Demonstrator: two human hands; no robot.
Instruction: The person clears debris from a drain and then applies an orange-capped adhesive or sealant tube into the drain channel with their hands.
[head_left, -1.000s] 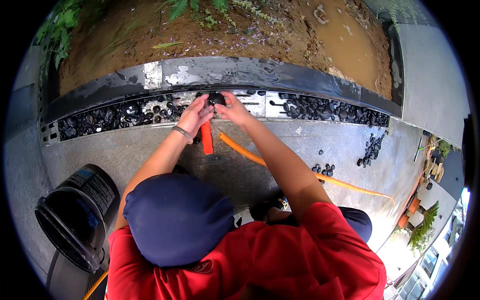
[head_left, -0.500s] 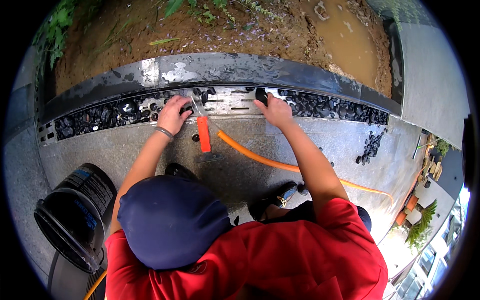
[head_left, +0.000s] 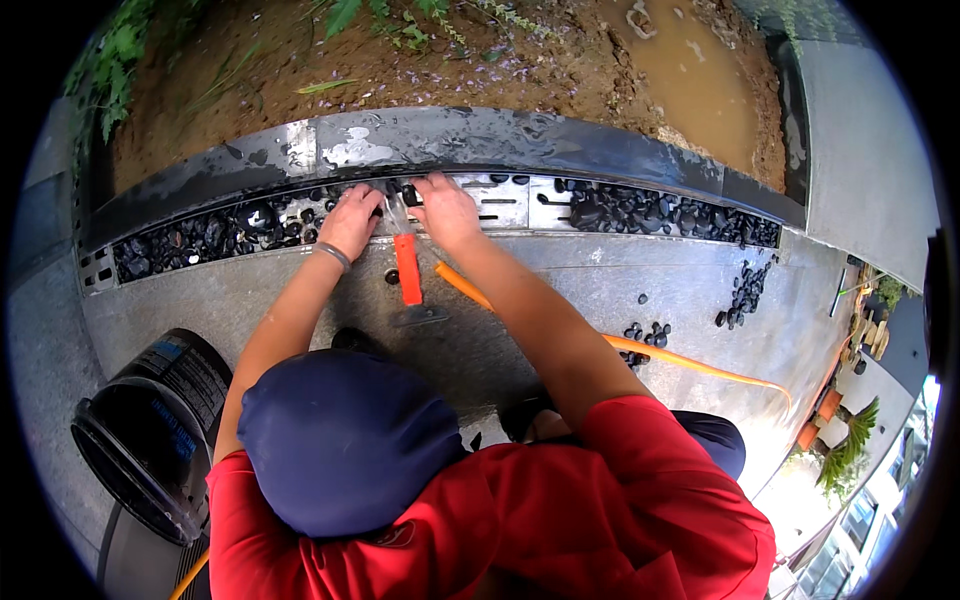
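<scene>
A long metal drain channel with a slotted cover point(head_left: 500, 208) runs across in front of me, partly covered with black pebbles point(head_left: 205, 238). My left hand point(head_left: 350, 222) rests on it with bent fingers; dark stone shows by its thumb, but what the fingers hold is hidden. To its right, my right hand point(head_left: 447, 213) is bent around a black pebble point(head_left: 410, 195) at the slotted cover. Between the hands lies a scraper with an orange-red handle point(head_left: 408, 270), its upper end over the channel and a dark flat end on the paving.
An orange hose point(head_left: 690, 368) crosses the paving under my right arm. Loose pebbles point(head_left: 742, 295) lie in clusters at the right. A black bucket point(head_left: 130, 470) lies tipped at the left. Beyond the dark stone kerb point(head_left: 420, 138) is muddy soil point(head_left: 400, 75) with a puddle.
My right hand has moved left along the channel, close to my left hand, baring more slotted cover at the right. The left hand has hardly moved.
</scene>
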